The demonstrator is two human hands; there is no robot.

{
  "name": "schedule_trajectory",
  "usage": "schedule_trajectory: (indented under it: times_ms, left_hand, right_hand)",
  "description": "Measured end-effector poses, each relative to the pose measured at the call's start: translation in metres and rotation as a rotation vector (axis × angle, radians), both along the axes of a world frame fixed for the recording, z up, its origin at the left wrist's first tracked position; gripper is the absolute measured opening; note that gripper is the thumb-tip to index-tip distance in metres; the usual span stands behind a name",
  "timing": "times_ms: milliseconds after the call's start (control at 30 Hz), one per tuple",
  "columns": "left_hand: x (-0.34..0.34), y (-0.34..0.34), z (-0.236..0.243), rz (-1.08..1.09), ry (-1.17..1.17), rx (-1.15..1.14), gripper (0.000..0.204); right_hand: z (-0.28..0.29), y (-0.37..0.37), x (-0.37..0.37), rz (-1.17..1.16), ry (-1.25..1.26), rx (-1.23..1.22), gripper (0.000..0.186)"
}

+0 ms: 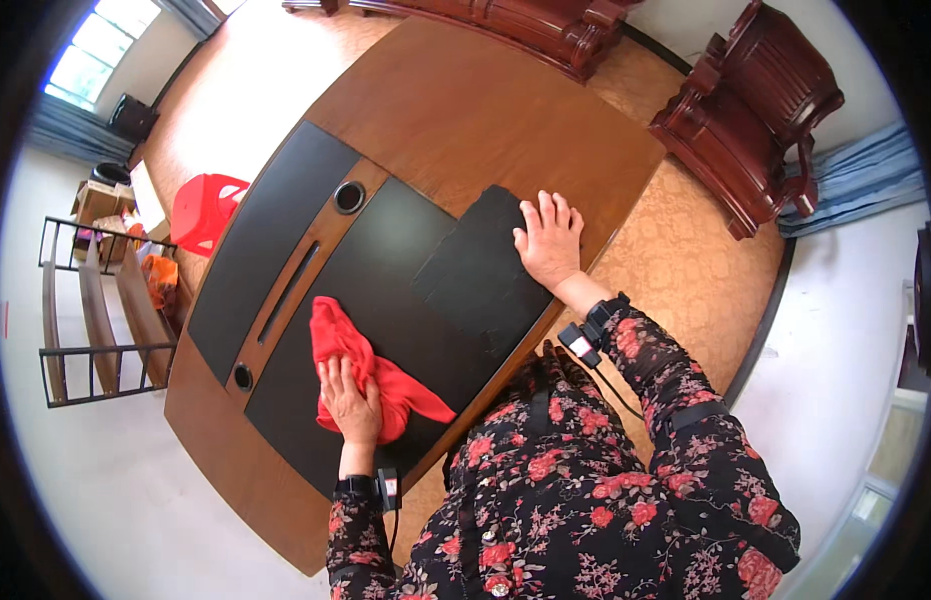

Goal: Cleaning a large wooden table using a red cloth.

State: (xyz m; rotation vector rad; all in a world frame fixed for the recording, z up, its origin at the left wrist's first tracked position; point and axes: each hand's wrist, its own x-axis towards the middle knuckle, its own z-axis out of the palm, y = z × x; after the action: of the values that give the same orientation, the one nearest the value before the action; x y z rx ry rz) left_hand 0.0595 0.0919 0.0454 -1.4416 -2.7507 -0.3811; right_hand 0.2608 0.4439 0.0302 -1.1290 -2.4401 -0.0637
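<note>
A red cloth lies bunched on the black inlaid panel of a brown wooden table. My left hand presses down on the cloth, its fingers close together over the folds; one end trails toward the table's near edge. My right hand rests palm down with fingers apart, at the right end of the black surface by the wooden border. Beside it, a darker patch with a ragged outline covers part of the panel. Nothing shows in the right hand.
Two round black-rimmed fittings and a long slot sit in the wooden strip. A red plastic stool and a metal-framed shelf stand left. A carved wooden armchair is at the far right.
</note>
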Motion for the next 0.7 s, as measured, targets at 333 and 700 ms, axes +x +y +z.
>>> schedule_trajectory:
  times_ms: [333,700]
  left_hand:
    - [-0.024,0.080,-0.018,0.270,0.100,0.036,0.053]
    - [0.042,0.036,0.003,0.104,0.011,0.004,0.051]
  right_hand:
    - [0.015,-0.001,0.000,0.051,0.016,0.099,0.039]
    - [0.026,-0.010,0.022,0.429,-0.055,0.081,0.008]
